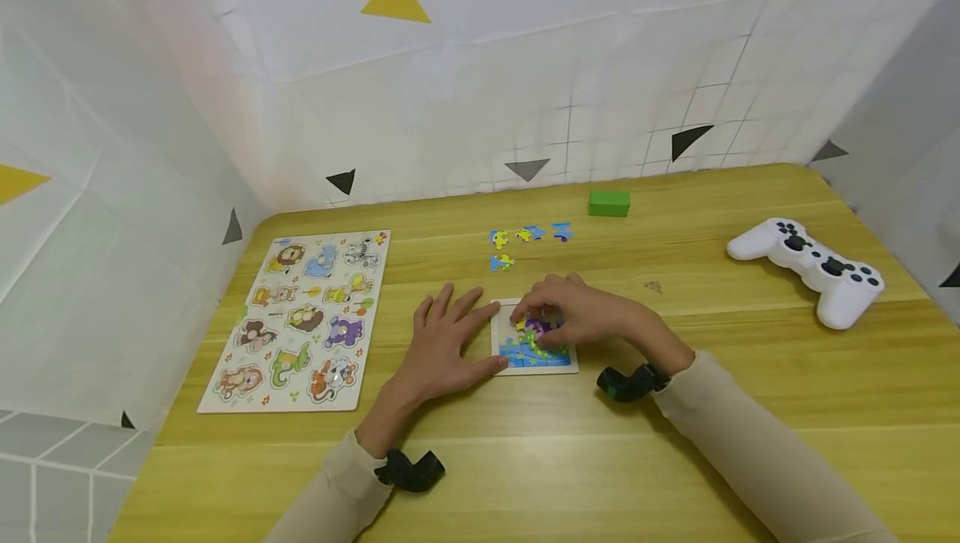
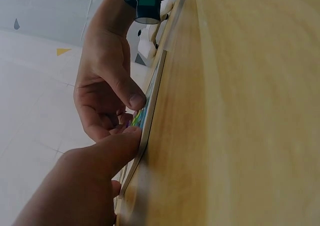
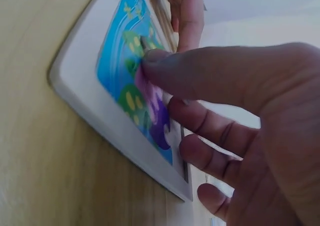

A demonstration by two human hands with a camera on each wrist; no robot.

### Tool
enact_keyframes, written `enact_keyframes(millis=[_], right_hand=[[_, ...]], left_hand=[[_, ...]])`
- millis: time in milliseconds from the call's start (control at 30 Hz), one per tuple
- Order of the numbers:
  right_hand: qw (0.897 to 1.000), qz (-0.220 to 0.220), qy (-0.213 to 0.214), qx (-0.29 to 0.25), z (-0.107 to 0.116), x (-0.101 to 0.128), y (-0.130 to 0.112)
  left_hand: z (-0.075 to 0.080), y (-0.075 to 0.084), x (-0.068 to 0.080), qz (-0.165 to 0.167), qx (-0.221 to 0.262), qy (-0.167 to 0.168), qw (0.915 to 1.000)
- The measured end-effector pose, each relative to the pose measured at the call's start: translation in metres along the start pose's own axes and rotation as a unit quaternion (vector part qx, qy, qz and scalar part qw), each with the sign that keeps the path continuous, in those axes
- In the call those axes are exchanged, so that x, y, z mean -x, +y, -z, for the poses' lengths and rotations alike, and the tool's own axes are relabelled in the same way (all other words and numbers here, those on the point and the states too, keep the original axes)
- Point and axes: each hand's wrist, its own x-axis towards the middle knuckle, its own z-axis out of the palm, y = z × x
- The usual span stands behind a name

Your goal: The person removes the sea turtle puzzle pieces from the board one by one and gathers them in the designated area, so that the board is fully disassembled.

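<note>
"Curled over the puzzle [image 1: 531, 356] sits the right hand [image 1: 576, 312], its thumb against the picture; whether it pinches a piece, I cannot tell. And the left hand [image 1: 446, 343]?"

"Fingers spread apart. Its thumb rests on the near left part of the tray [image 1: 542, 371], and its forefinger touches the far left corner."

"Where does the tray lie?"

"Flat on the wood-grain table [image 1: 555, 460], in front of the person, between the two hands."

"How does the puzzle look?"

"Bright and glossy inside a pale, round-cornered rim. Fitted pieces [image 3: 131, 98] make a blue band along the near side. Green shapes with yellow spots come next, then pink and deep purple, partly covered by the right hand."

"Is the tray full?"

"Only in part. Its far left portion shows pale bare floor, with a bit of yellow close to the right fingertips."

"What about the loose pieces [image 1: 499, 238]?"

"Four lie beyond the tray: three in a row and one nearer. Three are blue and yellow; the rightmost is blue with purple."

"Anything else holding shapes?"

"An animal board [image 1: 288, 404] lies to the left, white, carrying figures such as a lion, a zebra and a green crocodile. Farther right are a green block [image 1: 609, 204] and a white game controller [image 1: 806, 266]."
</note>
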Motion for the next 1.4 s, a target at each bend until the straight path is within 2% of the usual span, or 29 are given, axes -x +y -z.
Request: enact_keyframes(millis=[167,600,933,1200,1400], right_hand=[[1.0,0.002,0.003,0.018,0.001,-0.001,0.0],[1.0,-0.011,0.007,0.014,0.0,-0.001,0.007],[0.999,0.007,0.03,-0.041,-0.001,-0.002,0.017],[0.992,-0.051,0.056,-0.096,0.004,-0.001,0.033],[0.99,-0.054,0.089,-0.096,0.012,-0.004,0.049]], left_hand=[[0.001,0.0,0.0,0.001,-0.002,-0.003,1.0],[0.0,0.0,0.001,0.001,-0.001,-0.003,1.0],[-0.001,-0.001,0.001,0.005,0.001,0.004,1.0],[0.0,-0.001,0.002,0.011,0.004,0.0,0.9999],[0.0,0.001,0.001,0.01,0.002,-0.003,0.9999]])
